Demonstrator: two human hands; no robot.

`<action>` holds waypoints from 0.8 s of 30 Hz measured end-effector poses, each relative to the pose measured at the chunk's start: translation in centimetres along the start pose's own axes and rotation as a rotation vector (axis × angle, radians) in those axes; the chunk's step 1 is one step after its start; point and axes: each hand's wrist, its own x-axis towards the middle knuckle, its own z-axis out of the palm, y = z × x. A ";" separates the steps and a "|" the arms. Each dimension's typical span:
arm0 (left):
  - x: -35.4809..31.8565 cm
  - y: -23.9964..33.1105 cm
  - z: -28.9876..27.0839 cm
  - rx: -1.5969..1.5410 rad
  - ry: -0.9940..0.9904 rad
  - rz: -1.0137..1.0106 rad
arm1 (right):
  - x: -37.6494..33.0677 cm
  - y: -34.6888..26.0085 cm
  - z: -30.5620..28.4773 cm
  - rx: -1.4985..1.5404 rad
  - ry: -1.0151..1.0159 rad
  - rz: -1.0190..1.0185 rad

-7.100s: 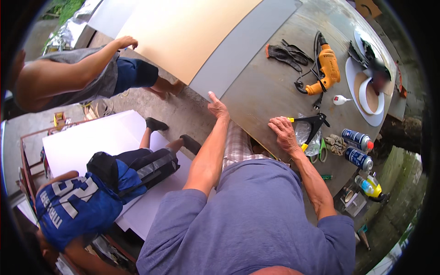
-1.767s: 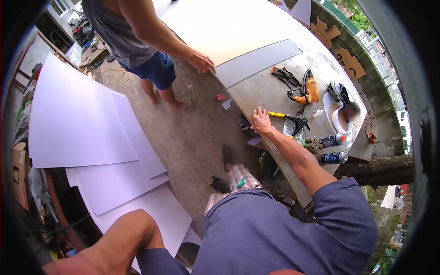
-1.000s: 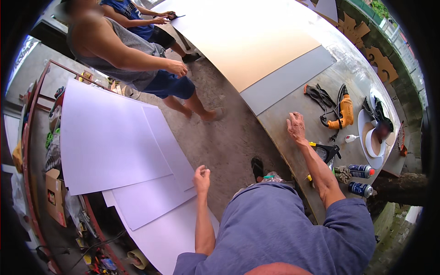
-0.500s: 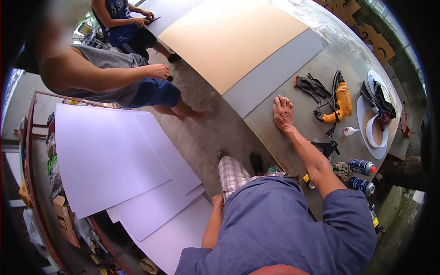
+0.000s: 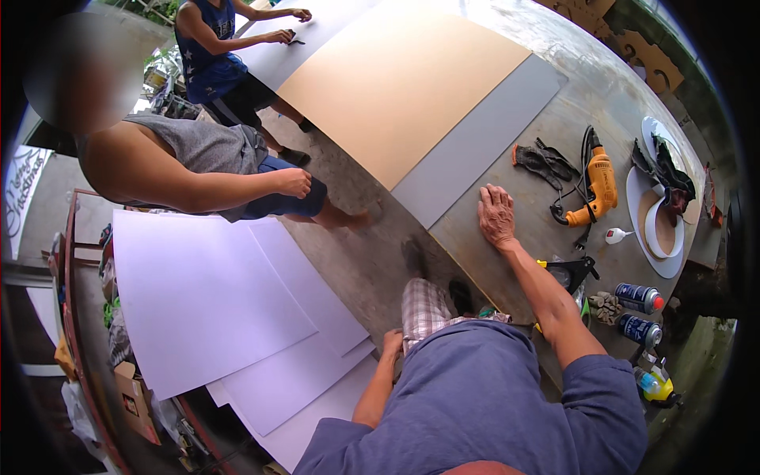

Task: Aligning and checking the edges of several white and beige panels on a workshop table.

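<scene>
My right hand (image 5: 496, 215) lies palm down with fingers stretched on the grey worktable (image 5: 467, 253), holding nothing. Just beyond its fingertips is a grey sheet (image 5: 483, 142), partly covered by a large tan board (image 5: 404, 87). To its right lie dark gloves (image 5: 546, 161) and a yellow-orange corded power drill (image 5: 599, 186). My left hand (image 5: 393, 342) hangs low beside my plaid shorts (image 5: 426, 309), near the edge of stacked white sheets (image 5: 214, 293). Its fingers are too hidden to tell whether they hold anything.
A small white bottle (image 5: 616, 236), white curved cutouts (image 5: 661, 229), work gloves (image 5: 606, 307) and two spray cans (image 5: 640, 298) sit on the right. Across the gap stands a person in a grey tank top (image 5: 190, 158); another in blue (image 5: 214, 55) reaches over the table's far end.
My view has shifted slightly, moving most things right and down. The person in blue now reaches over the table with arms extended. My right hand stays flat on the table.
</scene>
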 end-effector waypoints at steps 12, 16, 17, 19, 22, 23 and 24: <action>1.5 -0.5 0.6 0.061 -0.026 0.052 | 0.1 -0.2 0.1 -0.009 -0.007 -0.009; 2.3 -1.9 0.6 0.073 -0.007 0.029 | 0.1 -0.2 0.1 -0.025 -0.041 0.033; 2.4 -2.1 0.6 0.069 -0.043 -0.006 | 0.1 -0.2 0.1 -0.014 -0.005 -0.011; 2.5 -2.3 0.6 0.099 -0.001 0.036 | 0.2 -0.1 0.1 -0.025 -0.045 0.031; 2.2 -2.2 0.7 0.115 0.003 0.039 | 0.2 -0.1 0.1 -0.019 -0.050 0.034; 2.0 -2.1 0.8 0.120 -0.029 -0.019 | 0.2 -0.2 0.1 -0.011 -0.012 -0.009; 1.8 -2.0 0.9 0.116 0.005 0.026 | 0.2 -0.2 0.1 -0.016 -0.008 -0.011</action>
